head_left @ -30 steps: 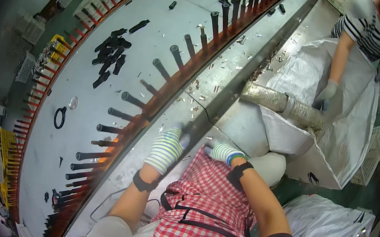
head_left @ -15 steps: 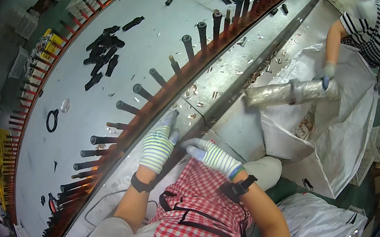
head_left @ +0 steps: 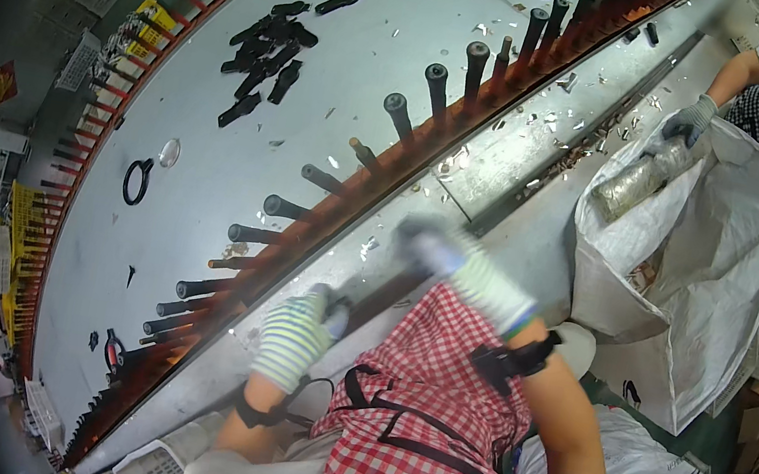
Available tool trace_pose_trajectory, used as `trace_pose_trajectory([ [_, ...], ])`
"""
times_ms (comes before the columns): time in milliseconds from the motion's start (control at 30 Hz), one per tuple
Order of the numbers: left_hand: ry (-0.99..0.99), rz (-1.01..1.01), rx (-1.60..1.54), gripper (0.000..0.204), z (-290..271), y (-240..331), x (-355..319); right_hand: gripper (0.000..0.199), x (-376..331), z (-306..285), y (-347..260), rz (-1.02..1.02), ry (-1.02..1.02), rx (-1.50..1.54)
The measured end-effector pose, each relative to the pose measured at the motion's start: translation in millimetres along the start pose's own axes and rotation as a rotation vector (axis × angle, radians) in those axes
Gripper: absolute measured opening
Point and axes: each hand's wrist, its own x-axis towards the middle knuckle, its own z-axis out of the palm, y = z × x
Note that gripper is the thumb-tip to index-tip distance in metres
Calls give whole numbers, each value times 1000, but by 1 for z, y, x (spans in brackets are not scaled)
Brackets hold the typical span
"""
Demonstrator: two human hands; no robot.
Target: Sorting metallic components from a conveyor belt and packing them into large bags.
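Note:
My left hand (head_left: 294, 332), in a white glove with green and blue stripes, lies low over the metal ledge (head_left: 269, 314). Its fingers and thumb are a little apart, and no object shows between them. My right hand (head_left: 475, 272), gloved alike, is over the ledge's inner side, farther up; motion smears its fingers and hides whether they hold anything. Beside the ledge runs a curved rust-brown rail of upright pegs, several capped with black tubular pieces (head_left: 286, 208). Small shiny metal scraps (head_left: 373, 242) lie along the ledge.
Beyond the pegs, a large pale round table (head_left: 240, 162) carries a pile of black parts (head_left: 270, 50) and a black ring (head_left: 136, 182). At right, a co-worker's gloved hand (head_left: 693, 120) is at a white sack (head_left: 627, 301) with a clear-wrapped bundle (head_left: 634, 186). Another sack (head_left: 604, 459) stands nearer.
My right hand has moved up and away from my left, now blurred. My left hand has shifted slightly back. The co-worker's bundle has swung into the white sack's mouth. The whole view has shifted.

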Motion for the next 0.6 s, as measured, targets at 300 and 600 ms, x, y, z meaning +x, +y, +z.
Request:
trace_pose_trajectory([
  [300, 192, -91, 60, 28, 24, -36, 5, 37, 23, 0, -9, -215, 421, 74],
  [600, 333, 53, -415, 41, -4, 5, -1, 40, -18, 37, 134, 641, -533, -386],
])
